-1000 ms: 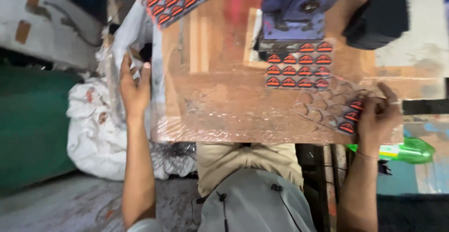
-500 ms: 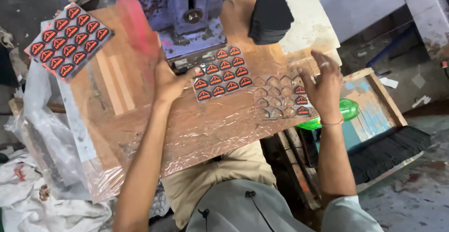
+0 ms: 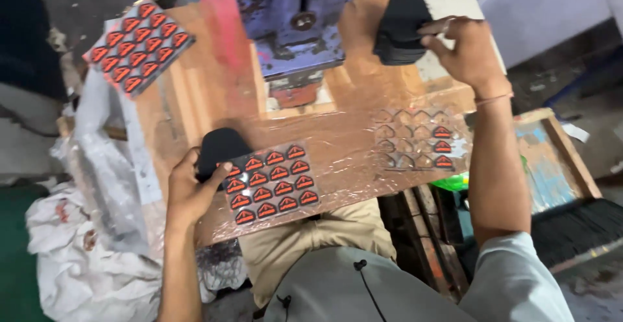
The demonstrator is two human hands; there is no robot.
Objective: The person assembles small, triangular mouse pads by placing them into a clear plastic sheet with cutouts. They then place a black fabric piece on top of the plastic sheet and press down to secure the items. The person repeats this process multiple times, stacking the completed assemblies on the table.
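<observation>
I see a blue-purple press machine (image 3: 292, 17) standing at the far side of the wooden bench (image 3: 220, 95), and a sheet of red-and-black patches (image 3: 138, 45) lying tilted at the bench's far left corner. A mostly emptied sheet (image 3: 418, 139), with three red patches left along its right edge, lies on the clear plastic film (image 3: 344, 160) covering the near bench edge. Off to my left sit crumpled white bags (image 3: 71, 257), and to my right a shallow wooden tray (image 3: 551, 160) beside a black brush (image 3: 577, 231).
</observation>
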